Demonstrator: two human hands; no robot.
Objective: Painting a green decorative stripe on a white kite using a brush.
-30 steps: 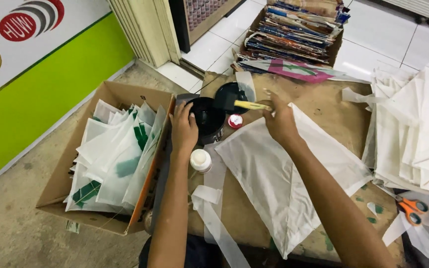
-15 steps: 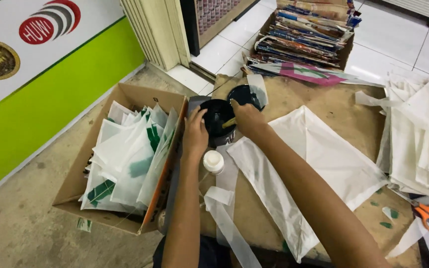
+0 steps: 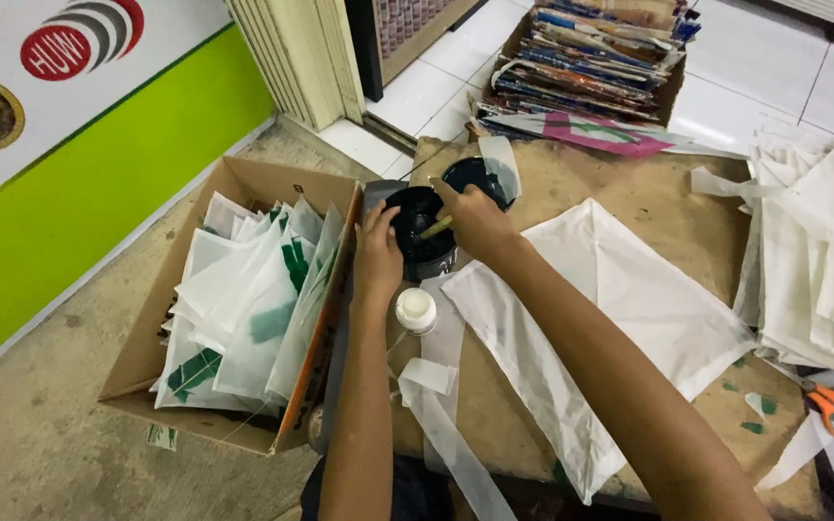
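The round black bowl with dark liquid (image 3: 419,224) sits at the far left edge of the worn brown counter (image 3: 649,207), straight ahead of the person and right under both hands. The left hand (image 3: 376,253) lies on the bowl's near-left rim, fingers curled over the edge and closed against it, steadying it. The right hand (image 3: 475,217) comes in from the right, closed around a thin yellowish wooden stick (image 3: 435,228). The stick's long axis runs from the right hand down and leftward, its tip pointing into the middle of the bowl; whether the tip touches the liquid cannot be told. Both hands are at the bowl, the left in contact with it, the right just above its right rim.

Just behind the right hand lies a second round black lid-like dish (image 3: 470,174). Near the left wrist stands a small white-capped bottle (image 3: 416,310). A white kite-shaped paper sheet (image 3: 620,299) lies flat to the right of the right forearm, its long axis running toward the person. An open cardboard box of white and green folded papers (image 3: 243,309) stands on the floor, left of the counter.
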